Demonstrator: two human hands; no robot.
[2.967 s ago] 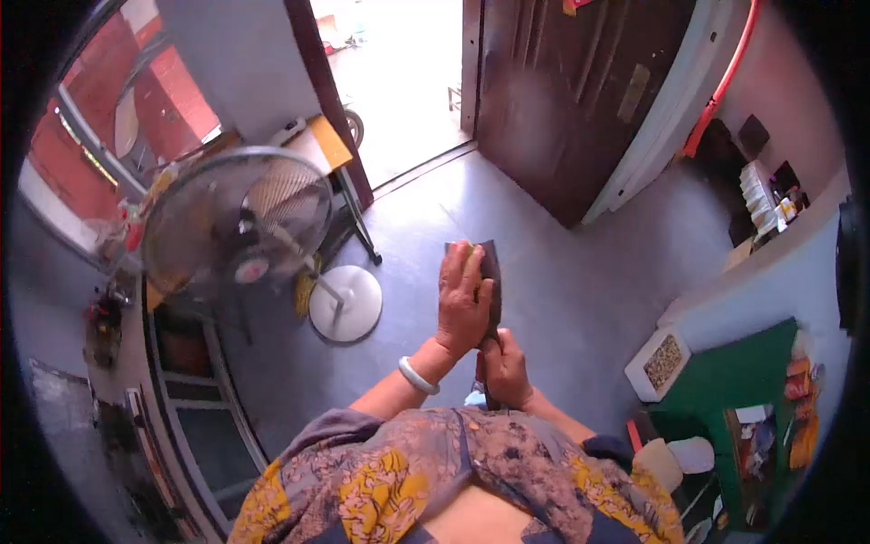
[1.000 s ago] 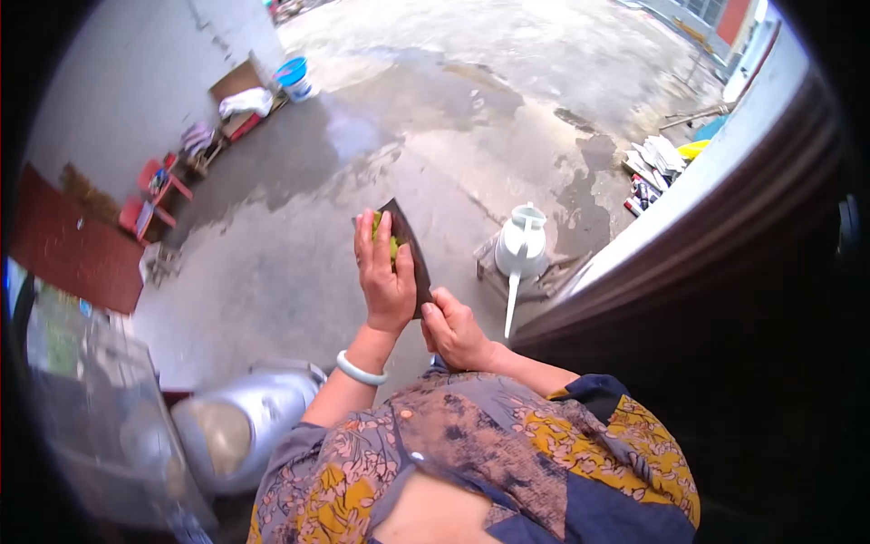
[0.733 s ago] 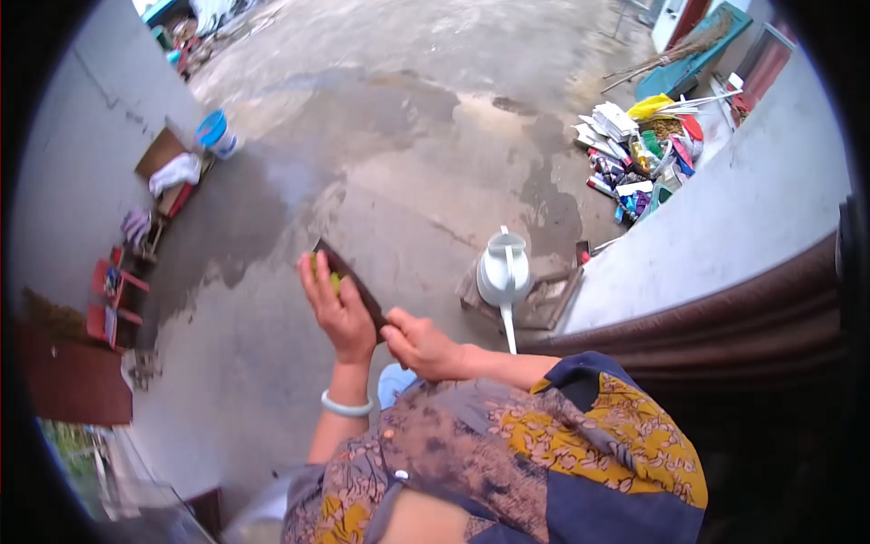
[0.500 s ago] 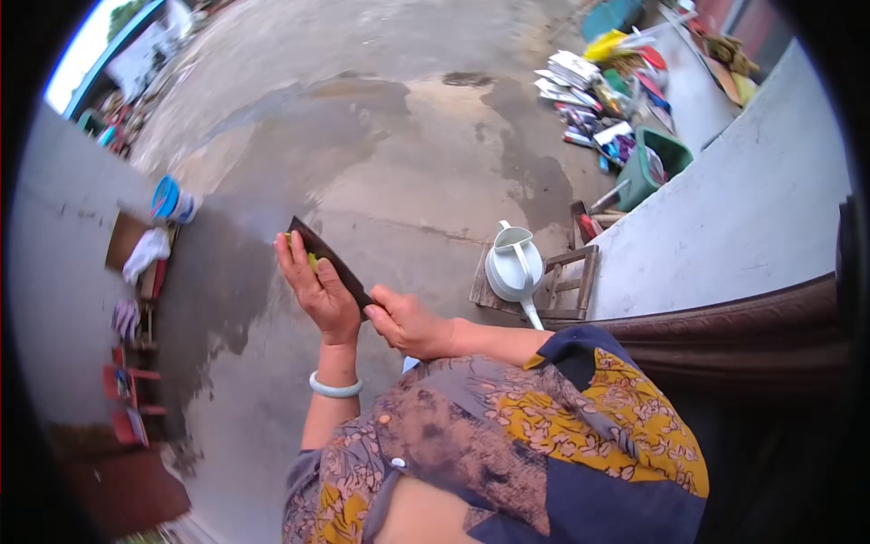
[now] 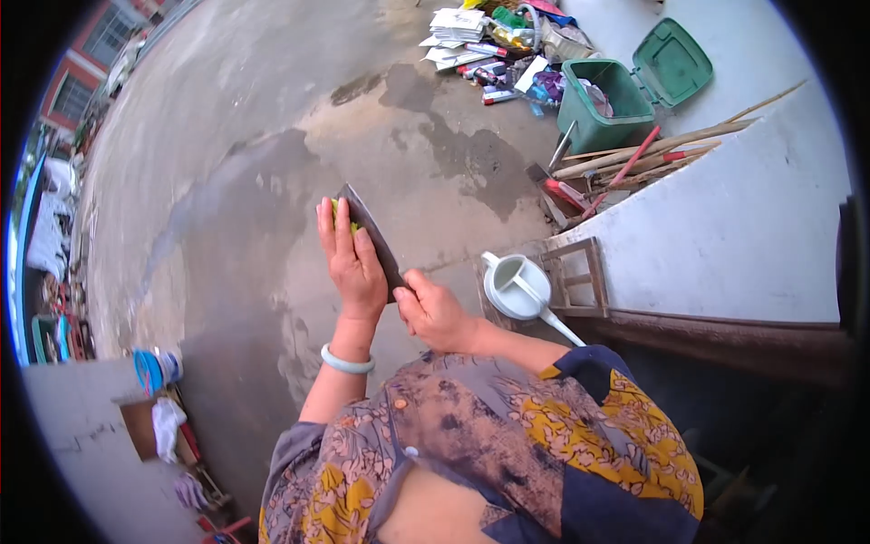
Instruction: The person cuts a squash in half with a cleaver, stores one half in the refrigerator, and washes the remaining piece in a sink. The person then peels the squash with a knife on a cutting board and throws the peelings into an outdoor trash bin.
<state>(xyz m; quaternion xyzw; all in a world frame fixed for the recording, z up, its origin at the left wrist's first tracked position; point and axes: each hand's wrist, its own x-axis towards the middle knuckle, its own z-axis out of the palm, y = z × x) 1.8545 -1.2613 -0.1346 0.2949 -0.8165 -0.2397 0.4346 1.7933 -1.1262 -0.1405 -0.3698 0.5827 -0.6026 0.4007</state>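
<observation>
My right hand is closed around the handle end of a dark-bladed cleaver, whose blade points up and away to the left. My left hand, a pale bangle on its wrist, lies along the blade's left face with fingers stretched out together. Between those fingers and the blade is something yellow-green, mostly covered, perhaps cut vegetable. Both hands are held in the air in front of my chest, above the concrete ground.
A white watering can stands on a wooden stool to the right. Beyond it are sticks, a green bin with its lid up, and a heap of paper and packaging. A blue-and-white bucket stands at left. Wet patches mark the concrete.
My view has turned rightward, bringing the green bin and sticks further into sight. Both hands keep the same hold on the cleaver and the yellow-green stuff, which appear slightly further right.
</observation>
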